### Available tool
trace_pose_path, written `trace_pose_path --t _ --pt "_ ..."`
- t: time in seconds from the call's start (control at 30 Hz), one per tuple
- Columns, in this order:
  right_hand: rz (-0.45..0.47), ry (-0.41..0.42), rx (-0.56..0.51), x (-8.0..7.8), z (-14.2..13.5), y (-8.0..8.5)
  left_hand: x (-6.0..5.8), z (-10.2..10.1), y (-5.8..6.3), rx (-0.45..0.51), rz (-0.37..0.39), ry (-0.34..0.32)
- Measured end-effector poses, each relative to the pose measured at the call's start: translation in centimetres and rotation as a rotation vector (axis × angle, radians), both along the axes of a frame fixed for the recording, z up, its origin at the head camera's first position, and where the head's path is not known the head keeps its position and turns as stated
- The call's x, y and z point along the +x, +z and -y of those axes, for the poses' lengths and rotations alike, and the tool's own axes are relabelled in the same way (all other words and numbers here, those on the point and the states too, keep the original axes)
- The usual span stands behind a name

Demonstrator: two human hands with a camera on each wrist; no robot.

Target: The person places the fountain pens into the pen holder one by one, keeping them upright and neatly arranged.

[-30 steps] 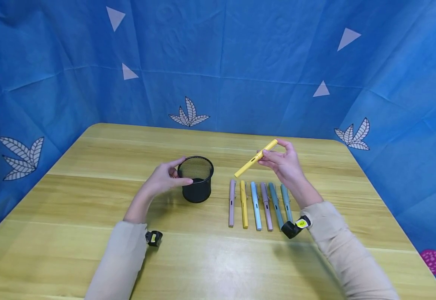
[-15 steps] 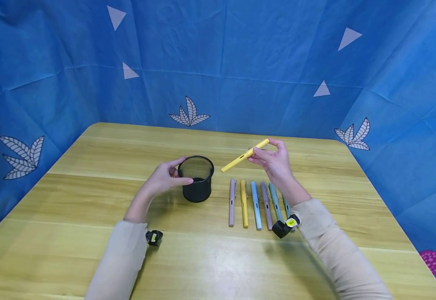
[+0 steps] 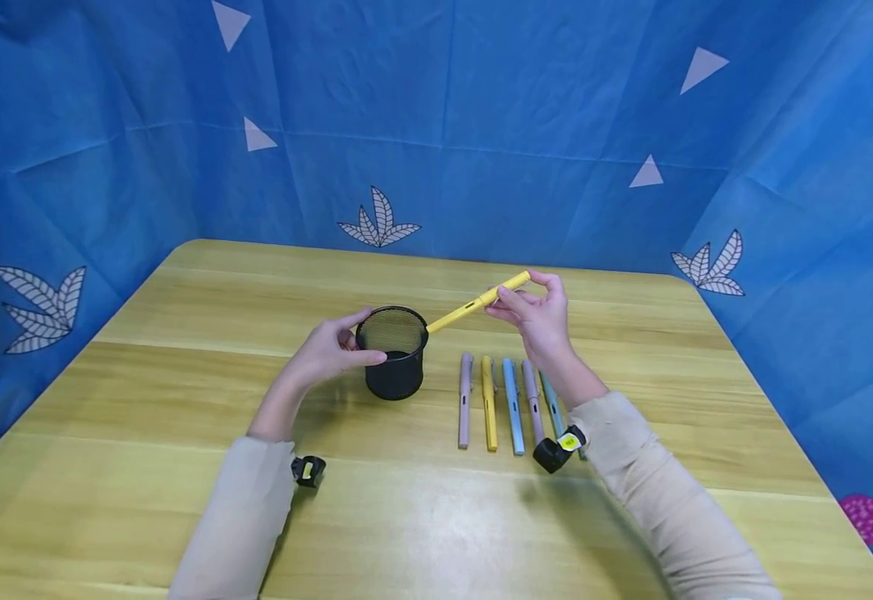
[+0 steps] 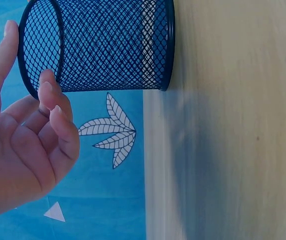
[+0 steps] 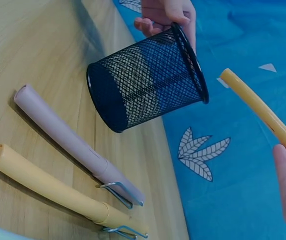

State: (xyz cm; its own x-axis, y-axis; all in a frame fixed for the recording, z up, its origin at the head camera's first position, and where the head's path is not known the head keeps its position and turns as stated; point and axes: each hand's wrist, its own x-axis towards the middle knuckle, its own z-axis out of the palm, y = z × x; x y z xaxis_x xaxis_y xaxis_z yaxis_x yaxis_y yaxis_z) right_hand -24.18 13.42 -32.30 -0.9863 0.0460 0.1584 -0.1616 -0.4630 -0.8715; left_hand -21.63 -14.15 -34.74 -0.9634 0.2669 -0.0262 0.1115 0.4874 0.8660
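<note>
My left hand (image 3: 326, 357) grips the rim of a black mesh pen holder (image 3: 394, 381), thumb on the near side and fingers on the far side. The holder stands upright on the table, and no pen shows inside it. My right hand (image 3: 541, 323) pinches a yellow pen (image 3: 474, 307) near its capped end, above the table. The pen slants down to the left; in the head view its lower tip meets the holder's right rim, while in the right wrist view the pen (image 5: 255, 104) is apart from the mesh holder (image 5: 147, 82).
Right of the holder lies a row of capped pens: a lilac pen (image 3: 464, 408), a yellow pen (image 3: 490, 408), a light blue pen (image 3: 513, 408), a purple pen (image 3: 531, 392) and teal ones partly behind my right wrist. A blue patterned cloth (image 3: 436, 100) hangs around the wooden table (image 3: 144, 400).
My right hand has moved left with the yellow pen, bringing its lower tip to the holder's rim in the head view. My left hand and the holder have stayed in place.
</note>
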Motion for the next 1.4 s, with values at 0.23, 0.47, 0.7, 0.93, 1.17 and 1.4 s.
trace_pose_path --t 0.23,0.47,0.7,0.93,1.17,1.4 --pt "-0.053 -0.019 0.019 -0.1 0.9 -0.2 0.1 0.0 0.0 0.001 0.001 0.003" --pt "-0.123 -0.024 0.049 0.1 1.9 -0.2 0.0 0.1 0.0 -0.006 -0.002 0.009" --pt "-0.163 -0.038 0.055 -0.2 2.8 -0.5 -0.1 0.1 0.0 -0.015 -0.015 0.007" --pt "-0.199 -0.039 0.119 -0.5 4.0 -1.1 -0.1 0.1 0.0 -0.012 -0.012 0.008" --pt "-0.246 -0.083 0.222 -0.9 5.5 -1.4 -0.1 0.2 -0.1 0.014 -0.001 -0.001" --pt "-0.275 -0.083 0.295 -1.1 6.6 -1.9 -0.1 0.2 -0.1 0.025 0.007 -0.005"
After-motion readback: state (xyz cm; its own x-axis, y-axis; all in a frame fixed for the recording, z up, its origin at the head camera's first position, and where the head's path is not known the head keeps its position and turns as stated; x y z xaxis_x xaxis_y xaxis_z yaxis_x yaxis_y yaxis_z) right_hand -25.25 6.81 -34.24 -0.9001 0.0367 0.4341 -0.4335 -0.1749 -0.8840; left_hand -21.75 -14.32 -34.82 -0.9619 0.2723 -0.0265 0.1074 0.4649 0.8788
